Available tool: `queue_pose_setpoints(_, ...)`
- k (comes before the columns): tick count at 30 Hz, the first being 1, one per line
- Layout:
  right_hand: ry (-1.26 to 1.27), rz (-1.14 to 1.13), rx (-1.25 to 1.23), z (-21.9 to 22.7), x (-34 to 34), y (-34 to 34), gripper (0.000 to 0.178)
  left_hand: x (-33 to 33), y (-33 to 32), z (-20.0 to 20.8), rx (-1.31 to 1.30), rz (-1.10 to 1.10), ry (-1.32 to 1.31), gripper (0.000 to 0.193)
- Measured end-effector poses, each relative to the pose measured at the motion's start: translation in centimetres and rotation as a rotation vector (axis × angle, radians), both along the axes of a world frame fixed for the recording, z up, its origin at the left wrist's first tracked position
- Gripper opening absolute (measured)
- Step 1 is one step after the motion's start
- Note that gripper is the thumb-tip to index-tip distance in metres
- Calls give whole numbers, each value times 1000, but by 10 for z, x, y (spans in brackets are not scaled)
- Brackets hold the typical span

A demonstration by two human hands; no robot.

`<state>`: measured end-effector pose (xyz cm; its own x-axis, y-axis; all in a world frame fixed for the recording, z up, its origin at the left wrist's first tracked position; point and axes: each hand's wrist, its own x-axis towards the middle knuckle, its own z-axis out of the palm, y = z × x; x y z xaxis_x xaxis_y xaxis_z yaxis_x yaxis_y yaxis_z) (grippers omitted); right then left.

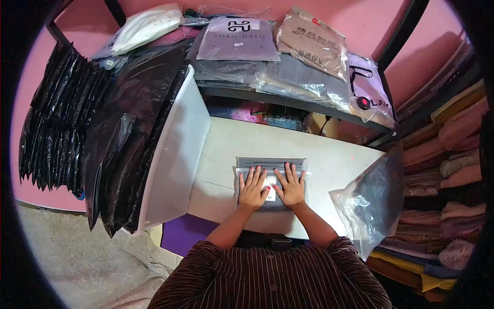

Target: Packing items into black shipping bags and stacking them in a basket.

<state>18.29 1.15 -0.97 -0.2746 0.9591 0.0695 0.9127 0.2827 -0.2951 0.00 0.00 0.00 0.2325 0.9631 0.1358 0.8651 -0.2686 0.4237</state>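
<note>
Rect. clear-plastic pkt point(271, 205) — L fingers point(250, 177), R fingers point(289, 175) spread flat atop.

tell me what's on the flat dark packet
The left hand and right hand rest on the packet, a small white label showing between them. Whatever the hands cover cannot be seen.

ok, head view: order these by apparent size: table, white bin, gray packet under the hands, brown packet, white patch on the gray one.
1. Table
2. White bin
3. Gray packet and brown packet: they look alike, and camera distance may differ, so unranked
4. White patch
</note>
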Motion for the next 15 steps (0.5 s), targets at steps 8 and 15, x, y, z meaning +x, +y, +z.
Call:
queue_pose_setpoints(8,43,0,-20,-2,-3,8,59,-2,8,-4,29,18,27,58)
queue_pose_setpoints(15,55,-3,-35,-4,-1,11,60,-1,11,-6,0,-1,26,59)
